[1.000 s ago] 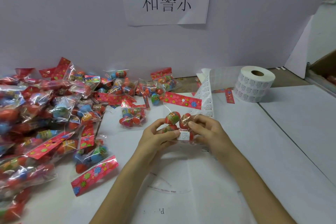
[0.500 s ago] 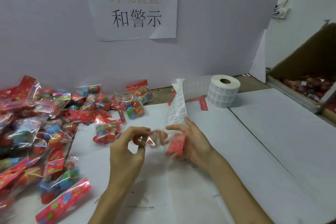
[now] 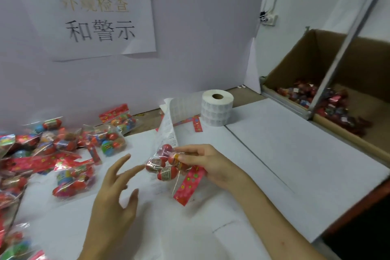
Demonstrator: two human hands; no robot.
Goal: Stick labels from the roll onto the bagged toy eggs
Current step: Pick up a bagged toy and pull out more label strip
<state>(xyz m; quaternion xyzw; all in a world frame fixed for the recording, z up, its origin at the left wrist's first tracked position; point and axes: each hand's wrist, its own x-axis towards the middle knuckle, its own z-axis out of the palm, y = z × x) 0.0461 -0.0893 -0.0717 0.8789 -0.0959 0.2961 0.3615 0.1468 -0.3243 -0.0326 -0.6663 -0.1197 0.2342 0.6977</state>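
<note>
The bagged toy eggs (image 3: 166,167) hang over the middle of the table (image 3: 285,154), with the grip of the right hand (image 3: 211,167) pinching the film at the bag's 3 o'clock side. The left hand (image 3: 114,192), at 8 o'clock, has its grip spread and empty. The bag looks light, crinkly and probably slippery; the stiffer red header (image 3: 190,186) offers a surer hold.

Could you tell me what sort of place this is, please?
Probably a packing or labelling bench in a toy workshop: a pile of bagged toy eggs on the table, a label roll, and a cardboard box holding more bags.
</note>
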